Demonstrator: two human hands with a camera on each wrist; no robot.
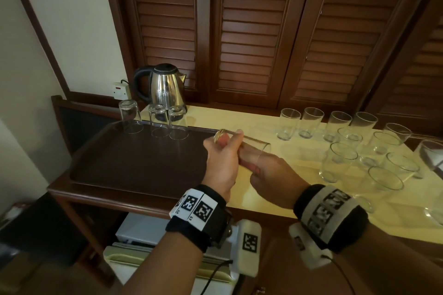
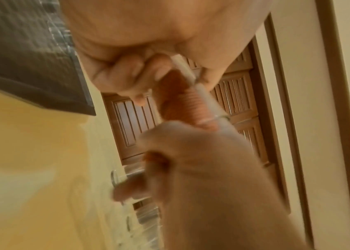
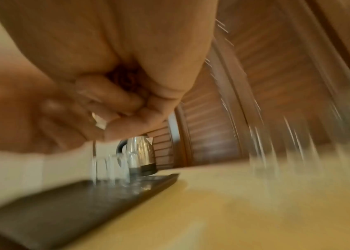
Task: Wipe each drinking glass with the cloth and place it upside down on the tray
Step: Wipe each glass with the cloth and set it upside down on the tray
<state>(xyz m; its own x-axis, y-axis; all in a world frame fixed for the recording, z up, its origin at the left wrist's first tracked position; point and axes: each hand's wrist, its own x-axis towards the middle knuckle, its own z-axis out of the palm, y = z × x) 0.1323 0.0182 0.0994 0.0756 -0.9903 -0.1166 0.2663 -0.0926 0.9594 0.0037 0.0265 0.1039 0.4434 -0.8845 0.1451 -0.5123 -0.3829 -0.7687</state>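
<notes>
A clear drinking glass (image 1: 249, 148) lies on its side in the air between my two hands, over the right edge of the dark brown tray (image 1: 134, 163). My left hand (image 1: 224, 148) grips its thick base end. My right hand (image 1: 255, 169) curls round the open end from below. In the left wrist view the glass (image 2: 193, 94) runs from my left fingers (image 2: 127, 79) down to the right hand (image 2: 191, 160). Three glasses (image 1: 158, 121) stand upside down at the tray's back edge. No cloth shows in any view. The right wrist view is blurred.
Several upright glasses (image 1: 340, 160) crowd the yellow counter (image 1: 275, 194) to the right. A steel kettle (image 1: 165, 86) stands behind the tray, before louvred wooden doors (image 1: 251, 31). A wall socket (image 1: 119, 90) sits left of the kettle. A small fridge (image 1: 143, 230) is below the counter.
</notes>
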